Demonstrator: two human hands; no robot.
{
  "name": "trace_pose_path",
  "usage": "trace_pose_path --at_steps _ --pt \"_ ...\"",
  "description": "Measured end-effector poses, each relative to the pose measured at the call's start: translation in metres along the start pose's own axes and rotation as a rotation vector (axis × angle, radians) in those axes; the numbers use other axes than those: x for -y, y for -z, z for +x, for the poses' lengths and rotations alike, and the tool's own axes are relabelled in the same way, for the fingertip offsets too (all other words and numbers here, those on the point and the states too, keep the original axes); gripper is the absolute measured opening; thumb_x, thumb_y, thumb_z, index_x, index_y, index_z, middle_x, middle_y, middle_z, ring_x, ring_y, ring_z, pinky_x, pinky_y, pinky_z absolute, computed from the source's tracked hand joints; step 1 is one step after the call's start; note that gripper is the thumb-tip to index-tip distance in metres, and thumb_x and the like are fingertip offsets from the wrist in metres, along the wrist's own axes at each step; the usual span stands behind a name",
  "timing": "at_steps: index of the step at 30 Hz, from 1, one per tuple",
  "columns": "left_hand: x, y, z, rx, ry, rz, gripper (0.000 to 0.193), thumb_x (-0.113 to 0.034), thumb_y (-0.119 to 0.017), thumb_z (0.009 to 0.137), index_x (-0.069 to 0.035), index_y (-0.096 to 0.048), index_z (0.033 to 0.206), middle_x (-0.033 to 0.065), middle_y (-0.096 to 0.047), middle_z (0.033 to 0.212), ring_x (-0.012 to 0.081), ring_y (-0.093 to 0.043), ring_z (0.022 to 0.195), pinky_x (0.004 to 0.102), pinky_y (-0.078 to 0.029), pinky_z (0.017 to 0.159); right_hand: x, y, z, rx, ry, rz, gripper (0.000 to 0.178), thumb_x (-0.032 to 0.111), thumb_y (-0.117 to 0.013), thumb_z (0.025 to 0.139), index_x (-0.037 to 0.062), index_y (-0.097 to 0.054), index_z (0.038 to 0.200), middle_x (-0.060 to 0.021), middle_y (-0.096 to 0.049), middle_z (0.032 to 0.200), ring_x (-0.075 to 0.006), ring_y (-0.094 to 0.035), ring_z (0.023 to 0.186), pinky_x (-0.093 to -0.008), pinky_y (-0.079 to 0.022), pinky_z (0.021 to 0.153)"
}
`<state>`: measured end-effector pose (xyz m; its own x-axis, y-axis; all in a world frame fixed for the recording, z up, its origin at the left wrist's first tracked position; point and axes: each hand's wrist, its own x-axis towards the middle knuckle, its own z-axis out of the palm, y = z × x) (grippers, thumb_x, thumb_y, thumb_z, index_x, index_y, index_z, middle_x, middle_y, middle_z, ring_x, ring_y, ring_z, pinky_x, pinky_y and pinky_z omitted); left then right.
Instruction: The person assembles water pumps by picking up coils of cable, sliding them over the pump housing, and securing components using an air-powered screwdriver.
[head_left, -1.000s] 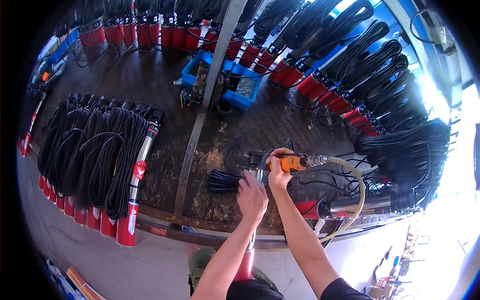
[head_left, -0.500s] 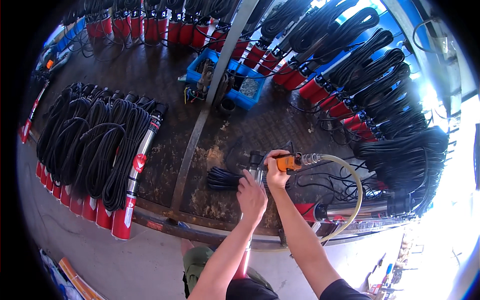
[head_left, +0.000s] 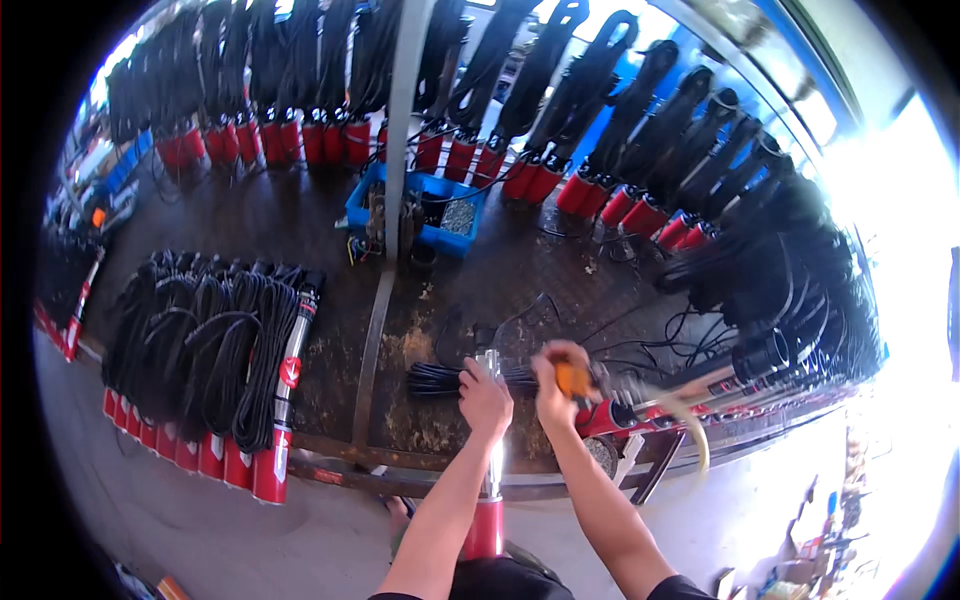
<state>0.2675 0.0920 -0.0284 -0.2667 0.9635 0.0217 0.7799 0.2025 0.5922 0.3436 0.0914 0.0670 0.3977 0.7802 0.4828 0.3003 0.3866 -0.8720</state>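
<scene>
A slim submersible pump (head_left: 484,530), silver above and red below, slants from my lap up over the bench's front edge. My left hand (head_left: 487,402) is closed around its silver upper part, just below the dark top end. To the right, my right hand (head_left: 556,395) grips an orange air tool (head_left: 573,380), blurred by motion and apart from the pump. A pale hose (head_left: 690,415) trails from the tool toward the right. Behind my left hand lies a bundled black cable (head_left: 435,380) on the bench, partly covered by the pump.
Several red-and-silver pumps with black cable coils (head_left: 200,350) lie side by side at left. More stand along the back and right. A metal post (head_left: 404,130) rises before a blue parts bin (head_left: 447,244). Another pump (head_left: 700,385) lies at right near loose cables.
My right hand with the air tool has moved away from the pump's top, down and to the right. My left hand stays on the pump. The whole view has shifted.
</scene>
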Motion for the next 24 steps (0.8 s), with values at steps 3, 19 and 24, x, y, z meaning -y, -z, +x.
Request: trace_pose_path --at_steps 3,19,24 --pt "0.005 0.002 -0.013 -0.150 -0.192 0.072 0.065 -0.028 -0.064 0.090 0.007 -0.040 0.139 0.0222 -0.054 0.115 0.0360 -0.062 0.095 0.0469 -0.051 0.082 0.080 0.075 -0.053 0.041 0.081 -0.189 0.013 -0.002 -0.066 0.080 0.0052 -0.060 0.089 -0.0063 -0.062 0.082 -0.0154 -0.062 0.076 -0.0285 -0.050 0.072" --pt "-0.121 -0.145 -0.164 0.703 -1.477 0.471 0.014 -0.013 -0.065 0.083 -0.008 -0.077 0.086 0.0157 -0.075 0.094 0.0309 -0.074 0.086 0.0411 -0.060 0.075 0.153 0.269 -0.223 -0.506 0.110 -0.324 0.019 -0.002 -0.069 0.072 0.0051 -0.066 0.089 -0.0113 -0.067 0.084 -0.0234 -0.067 0.073 -0.0324 -0.056 0.070" --pt "-0.089 -0.183 -0.106 0.568 -1.298 0.317 0.018 -0.022 -0.074 0.080 -0.004 -0.075 0.077 0.0193 -0.072 0.079 0.0370 -0.072 0.078 0.0456 -0.058 0.073 0.151 0.257 -0.228 -0.449 0.145 -0.010 0.048 0.049 -0.068 0.091 0.0015 -0.065 0.091 -0.0090 -0.063 0.080 -0.0191 -0.062 0.067 -0.0305 -0.048 0.059"
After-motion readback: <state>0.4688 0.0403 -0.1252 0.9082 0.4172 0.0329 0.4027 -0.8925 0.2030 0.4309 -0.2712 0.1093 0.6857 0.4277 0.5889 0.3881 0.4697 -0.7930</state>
